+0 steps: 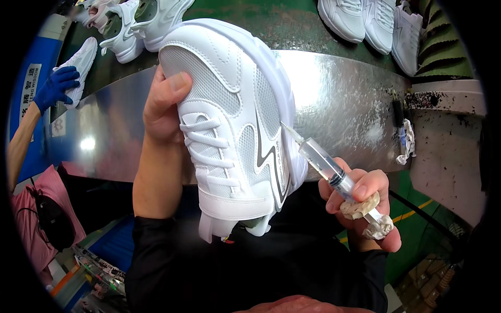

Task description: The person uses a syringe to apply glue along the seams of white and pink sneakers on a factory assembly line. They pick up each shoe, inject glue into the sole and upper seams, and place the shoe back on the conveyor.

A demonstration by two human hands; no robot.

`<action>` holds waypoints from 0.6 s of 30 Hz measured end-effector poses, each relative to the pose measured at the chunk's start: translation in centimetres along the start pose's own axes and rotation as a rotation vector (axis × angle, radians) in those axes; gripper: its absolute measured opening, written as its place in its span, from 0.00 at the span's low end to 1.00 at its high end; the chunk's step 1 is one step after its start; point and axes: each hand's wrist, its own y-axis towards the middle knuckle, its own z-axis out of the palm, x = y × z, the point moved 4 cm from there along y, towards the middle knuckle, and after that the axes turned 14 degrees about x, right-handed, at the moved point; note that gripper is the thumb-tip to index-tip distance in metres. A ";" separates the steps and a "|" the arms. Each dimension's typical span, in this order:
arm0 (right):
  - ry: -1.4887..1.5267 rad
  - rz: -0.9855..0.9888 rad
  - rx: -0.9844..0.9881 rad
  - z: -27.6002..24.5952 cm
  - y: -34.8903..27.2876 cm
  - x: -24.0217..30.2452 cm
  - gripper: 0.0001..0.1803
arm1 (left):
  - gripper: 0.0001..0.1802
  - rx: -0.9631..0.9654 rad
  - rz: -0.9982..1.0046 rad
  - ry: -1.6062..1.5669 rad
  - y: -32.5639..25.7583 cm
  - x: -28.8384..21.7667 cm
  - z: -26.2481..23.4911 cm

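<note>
A white sneaker (214,99) with mesh panels, white laces and a grey-edged side emblem fills the middle, its toe pointing away from me. My left hand (166,101) grips it near the toe, thumb on the upper and the other fingers hidden behind. In my right hand (360,198) is a clear syringe (324,163) with a thin needle tip. Whitish wrapping covers its finger flange and plunger end. The needle tip meets the seam between the sneaker's upper and its thick sole; whether it touches, I cannot tell.
Behind a shiny metal ledge (339,88), a green belt (250,21) carries several more white sneakers (342,18). At left, another person's blue-gloved hand (56,86) touches a sneaker (83,62). A second syringe-like tool (402,130) with white wrapping lies on the ledge's right end.
</note>
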 end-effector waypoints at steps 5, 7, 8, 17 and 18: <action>-0.023 0.033 -0.026 0.1 -0.9 -0.3 0.42 | 0.24 0.065 -0.021 -0.098 0.4 0.1 0.1; -0.030 0.048 -0.019 0.2 -1.5 -0.6 0.42 | 0.23 0.072 -0.015 -0.140 0.3 0.3 -0.1; -0.025 0.046 -0.014 0.3 -1.7 -0.7 0.41 | 0.22 0.132 0.008 -0.150 0.4 0.3 -0.4; -0.046 -0.086 -0.027 0.8 -4.9 -1.9 0.48 | 0.20 0.019 -0.137 -0.297 0.2 2.2 -3.6; -0.051 -0.089 -0.029 0.8 -5.1 -1.9 0.48 | 0.20 0.004 -0.145 -0.299 0.3 2.1 -3.9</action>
